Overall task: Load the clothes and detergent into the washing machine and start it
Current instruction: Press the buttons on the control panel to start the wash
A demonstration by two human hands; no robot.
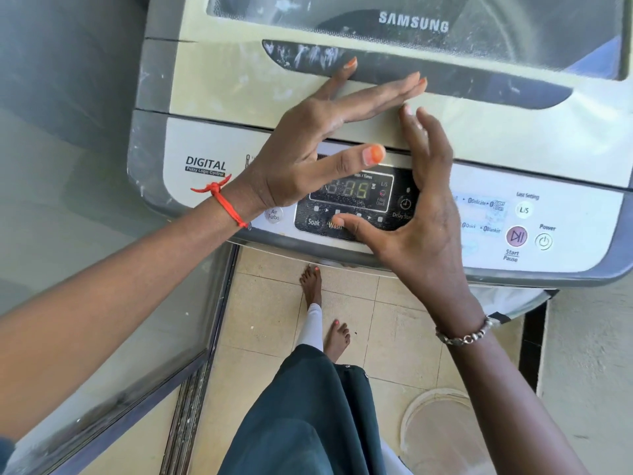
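Observation:
A white and grey top-loading washing machine (219,84) fills the upper view, its glass lid (513,32) down. On the front control panel (579,214) the digital display (352,190) glows with green digits. My left hand (308,149) hovers open over the panel's left part, fingers stretched toward the lid's dark handle (479,84). My right hand (424,217) curves around the display's right side, its thumb on the panel near the Wash label. Both hands hold nothing. No clothes or detergent show.
The Start/Pause button (516,236) and Power button (544,241) sit right of my right hand. A glass sliding door (102,234) stands at the left. Below are a tiled floor (267,310), my bare feet and a round white lid (442,433).

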